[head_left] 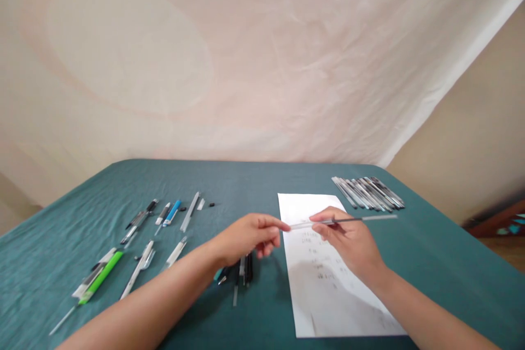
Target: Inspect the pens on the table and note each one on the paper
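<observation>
Head | teal tablecloth (447, 279), white paper (301, 301) | pale sheet (262, 65) behind | hands (353, 243) at refill (351, 220)

"Passing lane?"
"Dark green cloth tabletop (241, 181), far strip between small black cap (211, 205) and white rectangular paper sheet (307, 202)."
"Blocked?"
"Far right, by row of slim grey-and-black sticks (367, 194); near left, person's bare left forearm (174, 284)."

counter (246, 186), cloth (262, 65) hanging behind it. paper sheet (348, 317) on counter, right of centre. row of refills (368, 193) beyond it, at far right. pen refill (379, 217) above paper, in right grip (353, 238); left grip (246, 238) at its left end. pen cluster (249, 269) left of paper, below left grip. scattered pens (101, 278) farther left; small piece (211, 205) at their far right edge.
</observation>
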Motion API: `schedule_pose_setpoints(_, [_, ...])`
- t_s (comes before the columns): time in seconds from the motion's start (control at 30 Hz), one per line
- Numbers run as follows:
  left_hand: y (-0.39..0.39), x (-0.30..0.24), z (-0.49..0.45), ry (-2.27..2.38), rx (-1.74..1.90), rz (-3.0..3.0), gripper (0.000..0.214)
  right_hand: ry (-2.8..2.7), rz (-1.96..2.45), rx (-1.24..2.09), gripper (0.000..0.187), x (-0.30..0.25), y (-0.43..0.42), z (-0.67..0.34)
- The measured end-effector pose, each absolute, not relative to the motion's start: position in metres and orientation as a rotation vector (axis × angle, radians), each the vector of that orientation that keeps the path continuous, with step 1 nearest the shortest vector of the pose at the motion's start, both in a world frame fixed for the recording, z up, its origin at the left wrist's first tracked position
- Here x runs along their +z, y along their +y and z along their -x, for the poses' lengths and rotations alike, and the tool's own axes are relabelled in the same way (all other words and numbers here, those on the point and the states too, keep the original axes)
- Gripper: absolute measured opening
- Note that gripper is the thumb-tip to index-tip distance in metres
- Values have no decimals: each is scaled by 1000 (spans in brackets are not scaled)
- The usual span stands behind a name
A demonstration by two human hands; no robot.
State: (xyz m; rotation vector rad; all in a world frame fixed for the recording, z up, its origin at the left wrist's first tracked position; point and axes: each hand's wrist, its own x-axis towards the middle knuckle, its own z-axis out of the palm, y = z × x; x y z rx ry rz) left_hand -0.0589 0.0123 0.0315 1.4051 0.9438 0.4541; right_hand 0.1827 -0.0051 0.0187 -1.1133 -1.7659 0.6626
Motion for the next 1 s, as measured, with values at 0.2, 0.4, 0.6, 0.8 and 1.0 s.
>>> schedule_pose_setpoints(0.2, [68, 36, 148, 2162, 206, -2363, 27, -1723, 1347, 801, 27, 23, -4, -186])
schedule_pose_setpoints(0.4, [83, 11, 178, 2162, 12, -2323, 15, -1674, 1280, 1015, 26, 20, -8, -182])
schedule_pose_setpoints(0.6, [85, 5, 171, 2071, 50, -2267, 14, -1586, 1241, 1246, 28, 6, -2, -180])
schedule_pose_setpoints(0.8, [58, 45, 130, 1622, 194, -2248, 25, -1644, 1065, 1448, 29, 6, -1, -179])
schedule_pose_setpoints(1.0, [8, 53, 69, 859, 371, -1592, 34, -1681, 982, 1608, 26, 10, -6, -175])
